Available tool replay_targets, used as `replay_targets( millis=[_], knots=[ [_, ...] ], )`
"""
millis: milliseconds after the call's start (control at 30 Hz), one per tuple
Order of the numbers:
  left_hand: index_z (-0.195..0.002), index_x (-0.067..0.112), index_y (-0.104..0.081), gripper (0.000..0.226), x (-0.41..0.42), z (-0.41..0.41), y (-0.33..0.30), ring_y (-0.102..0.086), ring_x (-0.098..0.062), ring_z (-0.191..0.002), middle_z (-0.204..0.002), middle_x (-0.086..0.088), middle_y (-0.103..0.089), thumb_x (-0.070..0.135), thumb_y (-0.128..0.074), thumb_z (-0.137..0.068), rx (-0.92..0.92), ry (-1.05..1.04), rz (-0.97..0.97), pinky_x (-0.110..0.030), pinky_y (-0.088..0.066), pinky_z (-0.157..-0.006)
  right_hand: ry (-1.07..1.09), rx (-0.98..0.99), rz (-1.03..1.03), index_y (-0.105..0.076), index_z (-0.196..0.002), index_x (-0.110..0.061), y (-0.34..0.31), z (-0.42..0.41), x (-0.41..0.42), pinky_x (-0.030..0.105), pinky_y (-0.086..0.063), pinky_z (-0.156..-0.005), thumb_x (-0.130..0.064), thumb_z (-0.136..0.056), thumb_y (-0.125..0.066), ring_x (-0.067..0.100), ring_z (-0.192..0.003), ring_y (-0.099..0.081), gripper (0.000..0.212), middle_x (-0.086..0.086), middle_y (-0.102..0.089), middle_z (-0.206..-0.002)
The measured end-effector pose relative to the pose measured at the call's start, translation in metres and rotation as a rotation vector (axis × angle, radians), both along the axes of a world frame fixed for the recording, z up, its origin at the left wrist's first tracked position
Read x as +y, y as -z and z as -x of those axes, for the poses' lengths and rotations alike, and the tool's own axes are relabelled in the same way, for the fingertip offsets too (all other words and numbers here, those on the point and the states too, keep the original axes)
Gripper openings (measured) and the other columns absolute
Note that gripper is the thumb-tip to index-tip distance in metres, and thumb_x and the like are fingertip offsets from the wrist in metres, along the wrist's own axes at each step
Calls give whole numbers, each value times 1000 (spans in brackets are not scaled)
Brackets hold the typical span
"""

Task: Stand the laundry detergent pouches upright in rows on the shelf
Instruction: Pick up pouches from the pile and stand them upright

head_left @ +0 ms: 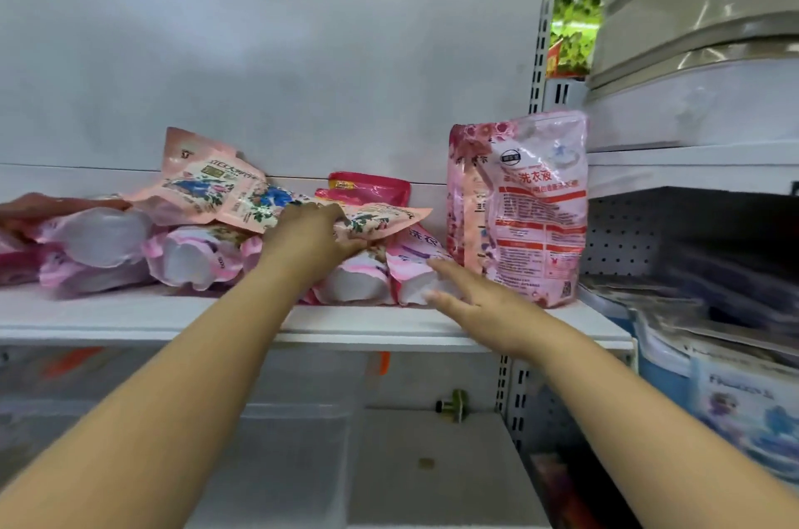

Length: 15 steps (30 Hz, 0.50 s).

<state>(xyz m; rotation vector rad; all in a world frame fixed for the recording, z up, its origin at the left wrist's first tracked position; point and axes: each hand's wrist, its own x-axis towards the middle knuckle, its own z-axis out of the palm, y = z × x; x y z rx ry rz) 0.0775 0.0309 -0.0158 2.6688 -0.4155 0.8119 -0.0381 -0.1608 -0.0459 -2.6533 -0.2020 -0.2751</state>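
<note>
One pouch (525,204) stands upright at the shelf's (129,312) right end; the rest lie flat in a heap to its left, long axes mostly running front to back. The left hand (313,236) grips the top floral pouch (380,221). The right hand (469,297), fingers spread, touches a lying pink pouch (415,264) just beside the upright one.

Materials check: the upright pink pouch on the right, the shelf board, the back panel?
Upright pink pouch: looks like glossy flexible plastic film, given the glare patches, wrinkles and sealed top edge.
Shelf board: probably white-painted sheet metal, smooth and thin-edged, though laminate is possible.
Back panel: matte white, flat; likely painted metal beside the slotted upright.
</note>
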Motion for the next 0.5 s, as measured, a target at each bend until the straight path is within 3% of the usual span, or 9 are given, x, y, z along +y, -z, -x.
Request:
replay_targets(
  millis=[167,267,300,367,500],
  knots=[
    [-119,16,-55,56,2,60,25,-39,-32,-115,-116,-14,-55,55,-56,-78,-104,53,132,-39,-35,-88,-53,92,-394,-29,-137,-42,-15,16,10,37,-13,-112,-68,-75,-18,10,-138,-24,68,-12,-33,-147],
    [-118,17,-58,69,-5,87,51,-42,-35,-111,-115,-13,-55,64,-56,-67,-192,159,219,-41,-36,-90,-137,-5,-644,-41,-120,-46,-21,14,33,14,-26,-101,-61,-84,-22,-5,-114,-49,43,-19,-51,-128],
    [-120,17,-57,78,-8,91,60,-43,-36,-110,-116,-14,-54,69,-48,-63,-196,171,241,-44,-38,-90,-105,-61,-698,-45,-122,-39,-20,7,40,15,-27,-100,-58,-88,-26,-1,-112,-50,43,-15,-52,-128],
    [-129,20,-47,86,-10,91,77,-40,-34,-112,-122,-14,-52,71,-36,-60,-206,167,216,-48,-40,-91,-17,-138,-702,-53,-120,-27,-14,-4,52,33,-32,-105,-56,-89,-33,18,-116,-53,47,-1,-58,-126],
    [-132,23,-34,70,-6,80,95,-34,-23,-110,-124,-16,-56,66,-31,-77,-358,149,118,-50,-48,-85,80,-228,-924,-59,-78,-20,-16,-9,58,42,-50,-91,-33,-94,-44,20,-85,-65,25,0,-68,-84]
  ],
)
